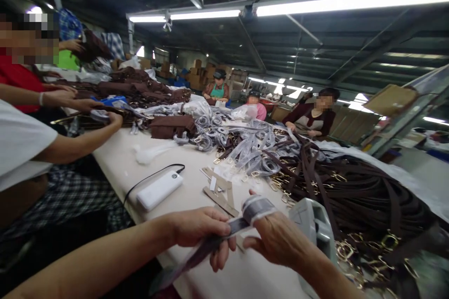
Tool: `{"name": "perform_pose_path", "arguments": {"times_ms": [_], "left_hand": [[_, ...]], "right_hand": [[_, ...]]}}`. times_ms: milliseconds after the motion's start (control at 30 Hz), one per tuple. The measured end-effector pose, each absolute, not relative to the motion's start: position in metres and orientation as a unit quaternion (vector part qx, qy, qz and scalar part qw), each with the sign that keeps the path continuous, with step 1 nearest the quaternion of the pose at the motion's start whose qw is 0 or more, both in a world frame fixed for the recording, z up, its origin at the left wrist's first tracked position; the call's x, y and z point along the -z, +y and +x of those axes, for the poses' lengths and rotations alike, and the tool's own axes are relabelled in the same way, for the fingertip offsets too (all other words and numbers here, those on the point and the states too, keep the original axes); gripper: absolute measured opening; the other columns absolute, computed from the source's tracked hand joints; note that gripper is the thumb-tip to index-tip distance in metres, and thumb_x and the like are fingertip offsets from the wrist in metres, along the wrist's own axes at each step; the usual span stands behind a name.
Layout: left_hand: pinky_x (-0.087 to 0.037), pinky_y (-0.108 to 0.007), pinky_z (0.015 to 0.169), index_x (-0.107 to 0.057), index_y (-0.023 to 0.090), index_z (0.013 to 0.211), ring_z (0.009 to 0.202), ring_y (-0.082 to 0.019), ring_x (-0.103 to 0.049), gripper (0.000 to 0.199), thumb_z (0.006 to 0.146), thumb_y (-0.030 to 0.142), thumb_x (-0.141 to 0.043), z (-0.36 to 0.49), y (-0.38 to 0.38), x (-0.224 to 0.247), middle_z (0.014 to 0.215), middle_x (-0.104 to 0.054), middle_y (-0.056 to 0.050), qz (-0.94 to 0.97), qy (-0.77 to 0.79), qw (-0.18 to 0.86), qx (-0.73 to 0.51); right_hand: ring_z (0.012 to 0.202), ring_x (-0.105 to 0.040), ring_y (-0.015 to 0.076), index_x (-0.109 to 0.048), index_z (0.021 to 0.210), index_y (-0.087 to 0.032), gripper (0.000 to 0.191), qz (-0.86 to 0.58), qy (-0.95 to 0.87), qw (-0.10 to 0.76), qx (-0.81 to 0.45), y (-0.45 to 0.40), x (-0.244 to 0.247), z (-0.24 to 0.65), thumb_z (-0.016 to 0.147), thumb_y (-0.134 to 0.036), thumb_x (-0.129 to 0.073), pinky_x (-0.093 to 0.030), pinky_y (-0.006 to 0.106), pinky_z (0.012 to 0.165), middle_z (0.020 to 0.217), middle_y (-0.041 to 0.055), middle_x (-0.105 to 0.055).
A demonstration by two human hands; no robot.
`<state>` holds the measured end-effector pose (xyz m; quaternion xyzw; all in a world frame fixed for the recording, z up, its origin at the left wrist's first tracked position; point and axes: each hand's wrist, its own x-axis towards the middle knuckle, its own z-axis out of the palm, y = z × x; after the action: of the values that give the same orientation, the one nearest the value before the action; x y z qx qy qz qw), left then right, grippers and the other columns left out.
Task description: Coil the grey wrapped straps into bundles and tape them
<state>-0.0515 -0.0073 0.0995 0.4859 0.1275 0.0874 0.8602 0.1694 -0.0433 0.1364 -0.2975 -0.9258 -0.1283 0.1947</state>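
My left hand (206,231) pinches a dark strap in clear plastic wrap (238,226), whose loose end hangs down toward the lower left. The same strap is looped around the fingers of my right hand (271,233), making a wrapped coil over them; the right thumb sticks out apart from the strap. Both hands are over the near edge of the white table (196,168). Beige strips (220,187) lie just beyond them. A grey-white plastic device (314,224) stands right beside my right wrist.
A white power bank (159,190) with a black cable lies at left. Plastic-wrapped coils (206,133) are heaped beyond it. Brown straps (365,187) with gold buckles fill the right. At left, a co-worker's hands (105,114) hold straps; several people are around the table.
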Motion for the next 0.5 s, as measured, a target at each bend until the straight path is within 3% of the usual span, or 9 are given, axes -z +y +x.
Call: {"name": "perform_pose_path", "arguments": {"times_ms": [67, 200, 267, 367, 433, 500], "left_hand": [[-0.051, -0.025, 0.051, -0.068, 0.011, 0.082, 0.049, -0.017, -0.066, 0.043, 0.068, 0.052, -0.073, -0.066, 0.002, -0.098, 0.057, -0.071, -0.006, 0.502, 0.126, 0.854, -0.044], [-0.053, -0.028, 0.051, -0.069, 0.013, 0.081, 0.051, -0.019, -0.066, 0.044, 0.065, 0.052, -0.078, -0.101, 0.018, -0.097, 0.059, -0.072, -0.005, 0.527, 0.141, 0.838, -0.002], [-0.05, -0.025, 0.047, -0.069, 0.013, 0.08, 0.048, -0.017, -0.062, 0.041, 0.066, 0.051, -0.078, -0.119, 0.024, -0.098, 0.057, -0.07, -0.003, 0.536, 0.156, 0.829, -0.032], [-0.034, -0.018, 0.034, -0.069, 0.015, 0.085, 0.039, -0.009, -0.049, 0.038, 0.064, 0.044, -0.083, -0.14, 0.028, -0.103, 0.054, -0.063, 0.003, 0.541, 0.169, 0.822, -0.064], [-0.031, -0.017, 0.035, -0.069, 0.018, 0.097, 0.044, -0.009, -0.05, 0.05, 0.054, 0.031, -0.091, -0.147, 0.024, -0.109, 0.063, -0.063, 0.004, 0.56, 0.163, 0.81, -0.059], [-0.036, -0.017, 0.042, -0.067, 0.022, 0.105, 0.055, -0.01, -0.054, 0.065, 0.045, 0.019, -0.094, -0.148, 0.016, -0.116, 0.074, -0.065, 0.004, 0.608, 0.158, 0.775, -0.066]], "right_hand": [[0.065, -0.064, 0.0284, -0.058, 0.087, -0.016, 0.034, -0.3, -0.939, 0.101, 0.133, -0.041, -0.14, 0.165, 0.092, -0.049, -0.05, -0.053, 0.041, 0.058, 0.074, 0.0108, -0.066], [0.062, -0.063, 0.0251, -0.058, 0.079, -0.017, 0.017, -0.384, -0.919, -0.027, 0.091, -0.032, -0.165, 0.155, 0.092, -0.029, -0.055, -0.046, 0.034, 0.054, 0.071, 0.0086, -0.065], [0.058, -0.06, 0.0212, -0.057, 0.08, -0.017, 0.028, -0.457, -0.884, -0.069, -0.07, -0.033, -0.181, 0.15, 0.097, -0.035, -0.044, -0.043, 0.03, 0.051, 0.069, 0.0074, -0.064], [0.044, -0.048, 0.012, -0.059, 0.075, -0.017, 0.046, -0.485, -0.756, -0.157, -0.411, -0.044, -0.193, 0.145, 0.097, -0.051, -0.037, -0.033, 0.021, 0.04, 0.056, -0.0003, -0.054], [0.044, -0.041, 0.008, -0.063, 0.071, -0.016, 0.046, -0.46, -0.698, -0.123, -0.535, -0.054, -0.191, 0.148, 0.089, -0.057, -0.054, -0.028, 0.018, 0.04, 0.054, -0.0037, -0.049], [0.047, -0.039, 0.0065, -0.066, 0.071, -0.016, 0.041, -0.411, -0.653, 0.005, -0.636, -0.063, -0.186, 0.153, 0.081, -0.056, -0.067, -0.03, 0.017, 0.042, 0.056, -0.0047, -0.049]]}}
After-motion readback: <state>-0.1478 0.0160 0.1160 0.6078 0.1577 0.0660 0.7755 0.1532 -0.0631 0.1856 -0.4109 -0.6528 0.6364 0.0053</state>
